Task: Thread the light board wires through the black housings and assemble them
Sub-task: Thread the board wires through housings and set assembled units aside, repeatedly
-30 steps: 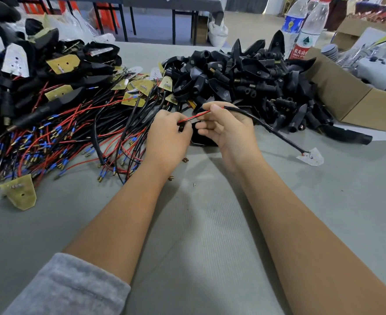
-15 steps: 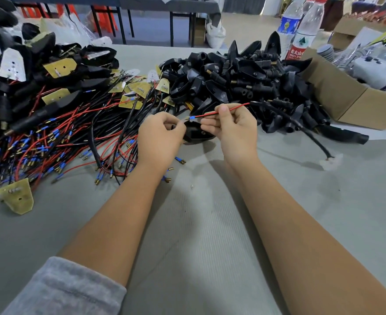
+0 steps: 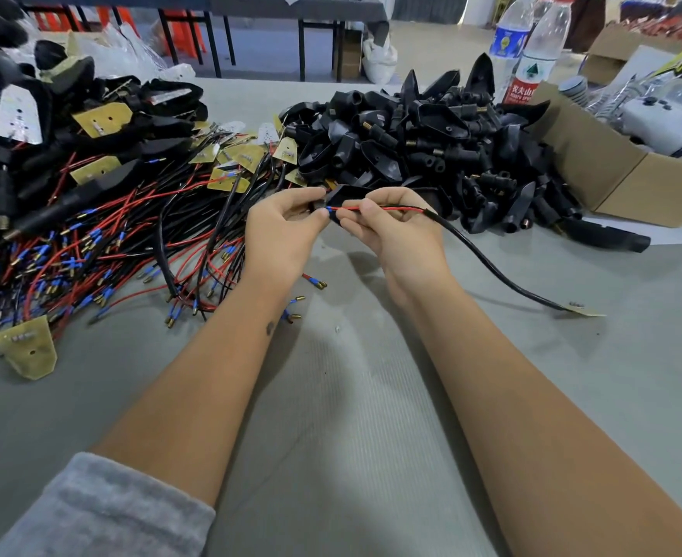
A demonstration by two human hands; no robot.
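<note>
just chinese characters, bottle label [image 3: 524, 90]

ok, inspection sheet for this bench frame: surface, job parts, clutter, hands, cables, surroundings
Surface: grey ribbed mat, bare in front of the person.
Job's things: black housing and red wire held between the hands; its light board lies on the mat at right.
Clutter: housing pile behind the hands; loose board at left.
Hands: left hand grips the housing; right hand pinches the red wire at the housing's opening.
Cables: black sleeved cable runs from the right hand to the light board; wire heap at left.
Surroundings: cardboard box, two bottles, far table.
</note>
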